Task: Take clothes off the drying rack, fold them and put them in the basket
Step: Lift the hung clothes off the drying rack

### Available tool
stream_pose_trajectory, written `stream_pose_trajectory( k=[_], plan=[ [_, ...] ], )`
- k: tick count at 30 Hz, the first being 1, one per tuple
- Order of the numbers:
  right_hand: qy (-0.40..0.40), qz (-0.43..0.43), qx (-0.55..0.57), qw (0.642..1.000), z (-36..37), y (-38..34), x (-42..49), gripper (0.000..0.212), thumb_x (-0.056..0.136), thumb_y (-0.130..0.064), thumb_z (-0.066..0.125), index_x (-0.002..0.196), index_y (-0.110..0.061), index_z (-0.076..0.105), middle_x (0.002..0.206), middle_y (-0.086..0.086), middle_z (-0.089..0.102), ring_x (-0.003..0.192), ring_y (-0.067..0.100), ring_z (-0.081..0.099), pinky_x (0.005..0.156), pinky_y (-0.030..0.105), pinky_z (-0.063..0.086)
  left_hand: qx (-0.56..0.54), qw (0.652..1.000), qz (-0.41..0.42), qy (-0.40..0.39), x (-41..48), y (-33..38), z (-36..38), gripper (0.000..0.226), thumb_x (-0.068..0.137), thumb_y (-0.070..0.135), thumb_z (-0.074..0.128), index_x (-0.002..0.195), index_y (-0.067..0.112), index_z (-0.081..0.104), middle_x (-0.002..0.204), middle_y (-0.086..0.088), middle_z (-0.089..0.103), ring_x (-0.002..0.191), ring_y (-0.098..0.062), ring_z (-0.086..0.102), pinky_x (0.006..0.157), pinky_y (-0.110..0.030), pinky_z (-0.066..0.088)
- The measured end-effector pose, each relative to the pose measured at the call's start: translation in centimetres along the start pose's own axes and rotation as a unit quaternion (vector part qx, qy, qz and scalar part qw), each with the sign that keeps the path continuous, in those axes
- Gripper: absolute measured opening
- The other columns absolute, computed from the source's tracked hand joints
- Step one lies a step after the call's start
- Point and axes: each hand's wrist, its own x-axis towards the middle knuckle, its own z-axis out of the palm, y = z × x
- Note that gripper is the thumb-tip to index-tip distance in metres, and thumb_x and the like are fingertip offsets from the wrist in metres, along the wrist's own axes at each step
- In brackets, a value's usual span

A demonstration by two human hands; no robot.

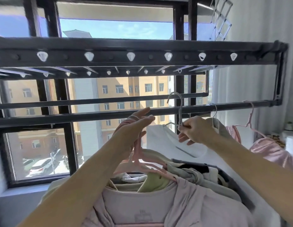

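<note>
Grey hanger [180, 112] in raised right hand [197, 131]

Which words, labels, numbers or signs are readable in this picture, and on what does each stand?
No text can be read.
Pink shirt: a faint print on the chest, too blurred to read.
Cars outside: too small and blurred to show any plates.

Dark window frame [179, 27] spans the view; strong daylight, blue sky [116, 28]. Outside: tan apt. block [126, 89], parked cars [41, 166] lower L. White ribbed wall or curtain [257, 30] at R; pale sill [27, 190] below the glass.
</note>
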Motion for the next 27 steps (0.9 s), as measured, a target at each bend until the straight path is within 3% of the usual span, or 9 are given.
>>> stream_pose_trajectory(
  k=[3,6,8,10,13,16,19,22,27],
  plan=[
    [-0.053,-0.025,-0.04,0.997,1.9,-1.5,-1.6,0.015,0.096,-0.015,0.057,0.091,-0.003,0.065,0.084,0.01,0.072,0.069,0.016,0.073,0.056,0.025,0.057,0.001,1.0,0.013,-0.003,0.2,0.3,0.3,0.042,0.069,0.038,0.066,0.111,0.034,0.062,0.13,0.001,0.059,0.124,-0.013,0.05,0.102,-0.028,0.035],
    [-0.08,-0.082,-0.1,0.988,3.6,-2.6,-2.9,0.017,0.095,-0.017,0.059,0.091,-0.004,0.069,0.081,0.005,0.073,0.069,0.013,0.072,0.066,0.028,0.06,0.002,1.0,0.017,0.003,0.2,0.4,0.4,0.029,0.07,0.043,0.079,0.097,0.039,0.071,0.128,0.002,0.06,0.124,-0.014,0.051,0.108,-0.034,0.033],
    [-0.094,-0.123,-0.137,0.978,4.2,-3.1,-3.4,0.019,0.095,-0.02,0.059,0.089,-0.008,0.072,0.075,-0.004,0.071,0.067,0.008,0.069,0.07,0.024,0.058,0.006,1.0,0.009,0.011,0.3,0.2,0.0,0.048,0.062,0.049,0.078,0.107,0.035,0.068,0.124,0.001,0.063,0.122,-0.017,0.053,0.109,-0.038,0.034],
    [-0.102,-0.157,-0.156,0.97,4.8,-3.6,-3.8,0.026,0.094,-0.023,0.06,0.071,-0.016,0.069,0.054,-0.017,0.059,0.053,-0.002,0.057,0.062,0.018,0.049,-0.005,0.999,0.024,-0.022,0.4,0.0,-0.1,0.048,0.076,0.043,0.076,0.118,0.026,0.059,0.114,0.001,0.069,0.117,-0.016,0.059,0.105,-0.031,0.038],
    [-0.098,-0.221,-0.178,0.954,5.9,-4.0,-4.0,0.042,0.094,-0.023,0.056,0.053,-0.016,0.05,0.045,-0.009,0.047,0.045,0.005,0.041,0.054,0.021,0.036,-0.05,0.997,0.044,-0.049,0.0,0.1,0.3,0.042,0.081,0.031,0.057,0.122,0.02,0.054,0.095,-0.004,0.074,0.099,-0.019,0.069,0.093,-0.027,0.046],
    [-0.184,-0.239,-0.174,0.938,6.1,-4.6,-3.9,0.035,0.098,-0.019,0.05,0.063,-0.017,0.054,0.063,-0.009,0.05,0.059,0.004,0.044,0.062,0.017,0.038,-0.069,0.996,0.047,-0.044,-0.2,-0.1,-0.2,0.048,0.081,0.03,0.057,0.126,0.015,0.054,0.07,-0.006,0.069,0.071,-0.018,0.07,0.085,-0.03,0.055],
    [-0.241,-0.169,-0.079,0.952,4.5,-4.5,-3.5,0.023,0.1,-0.02,0.047,0.108,-0.01,0.066,0.092,-0.01,0.063,0.084,0.003,0.059,0.082,0.013,0.047,-0.061,0.997,0.037,-0.039,-0.5,-0.2,-1.0,0.05,0.081,0.034,0.056,0.126,0.011,0.056,0.058,-0.004,0.063,0.055,-0.015,0.064,0.072,-0.028,0.057],
    [-0.119,-0.185,-0.151,0.964,1.2,-2.4,-2.0,0.031,0.098,-0.026,0.052,0.118,-0.006,0.065,0.111,0.005,0.069,0.098,0.017,0.066,0.093,0.03,0.051,-0.048,0.998,0.032,-0.009,-0.7,-0.5,-1.4,0.043,0.084,0.036,0.052,0.121,0.015,0.06,0.066,-0.006,0.068,0.066,-0.017,0.069,0.083,-0.034,0.055],
    [0.222,-0.117,-0.166,0.954,-5.0,2.8,-0.2,0.02,0.092,-0.022,0.061,0.095,-0.007,0.073,0.087,0.007,0.073,0.076,0.02,0.063,0.073,0.029,0.046,-0.044,0.999,0.022,0.012,-0.7,-0.5,-1.3,0.041,0.084,0.036,0.052,0.121,0.021,0.06,0.071,-0.005,0.068,0.067,-0.017,0.067,0.069,-0.031,0.055]
  ],
)
